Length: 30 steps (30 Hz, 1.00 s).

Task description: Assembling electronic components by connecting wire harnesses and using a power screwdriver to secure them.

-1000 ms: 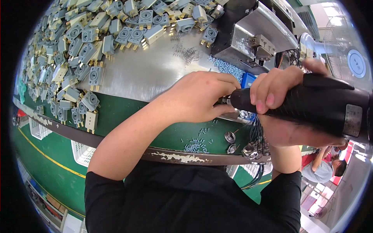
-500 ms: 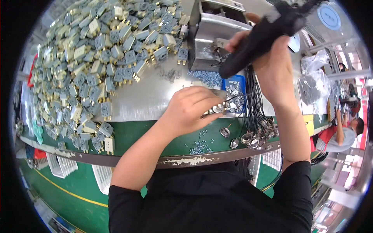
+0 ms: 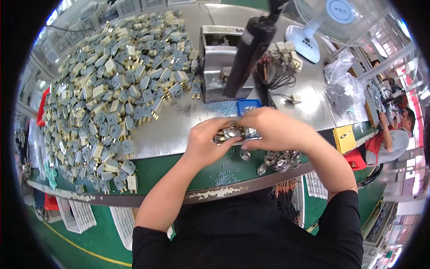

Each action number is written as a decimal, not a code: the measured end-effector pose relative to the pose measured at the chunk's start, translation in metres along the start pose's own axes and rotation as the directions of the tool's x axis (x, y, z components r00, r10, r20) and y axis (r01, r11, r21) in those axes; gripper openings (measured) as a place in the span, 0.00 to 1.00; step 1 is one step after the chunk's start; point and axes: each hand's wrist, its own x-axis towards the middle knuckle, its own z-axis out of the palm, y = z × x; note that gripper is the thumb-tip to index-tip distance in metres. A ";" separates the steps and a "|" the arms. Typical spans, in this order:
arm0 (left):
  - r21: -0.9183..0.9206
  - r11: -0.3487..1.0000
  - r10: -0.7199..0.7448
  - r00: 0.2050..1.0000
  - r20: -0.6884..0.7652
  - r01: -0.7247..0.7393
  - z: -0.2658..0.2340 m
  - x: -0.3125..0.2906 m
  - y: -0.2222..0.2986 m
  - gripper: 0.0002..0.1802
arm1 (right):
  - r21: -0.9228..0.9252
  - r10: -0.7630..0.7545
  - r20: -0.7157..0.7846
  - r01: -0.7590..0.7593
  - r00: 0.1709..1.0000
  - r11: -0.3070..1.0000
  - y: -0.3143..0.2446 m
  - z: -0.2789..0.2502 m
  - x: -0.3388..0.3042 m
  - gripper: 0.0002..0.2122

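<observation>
My left hand is closed around a small shiny metal part, its thumb along the lower side. From the right, my right hand reaches over with fingers bent at that part's right end; what lies between its fingertips is hidden. Partly under this hand is a blue tray, with some small metal pieces showing below the fingers. A black powered screwdriver hangs above the bench, free of both hands. Round metal cups lie below my right hand.
A large heap of grey-and-cream plug housings covers the left side. Behind my hands stand a metal box, blue screws and dark cables. Loose screws lie near the front edge. A fan and a co-worker are at right.
My right hand has let go of the screwdriver and come down beside my left hand. The screwdriver now hangs on its own. The view has shifted, showing more of the bench's far side.
</observation>
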 end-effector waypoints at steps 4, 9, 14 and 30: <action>-0.029 0.988 -0.153 0.976 -0.157 0.150 -0.001 -0.006 0.007 0.25 | -0.072 -0.034 -0.283 0.014 0.958 0.997 -0.004 0.027 0.006 0.20; -0.012 0.987 -0.159 0.971 -0.176 0.159 0.004 -0.006 0.015 0.22 | -0.100 -0.034 -0.453 -0.013 0.891 0.995 0.000 0.039 0.006 0.17; 0.007 0.980 -0.195 0.961 -0.198 0.201 0.003 -0.003 0.026 0.24 | -0.148 -0.013 -0.469 -0.064 0.883 0.987 0.000 0.041 0.007 0.15; 0.024 0.960 0.279 0.958 0.065 -0.281 -0.002 -0.002 0.020 0.25 | 0.074 0.111 -0.965 -0.159 0.237 0.985 0.158 -0.058 0.007 0.17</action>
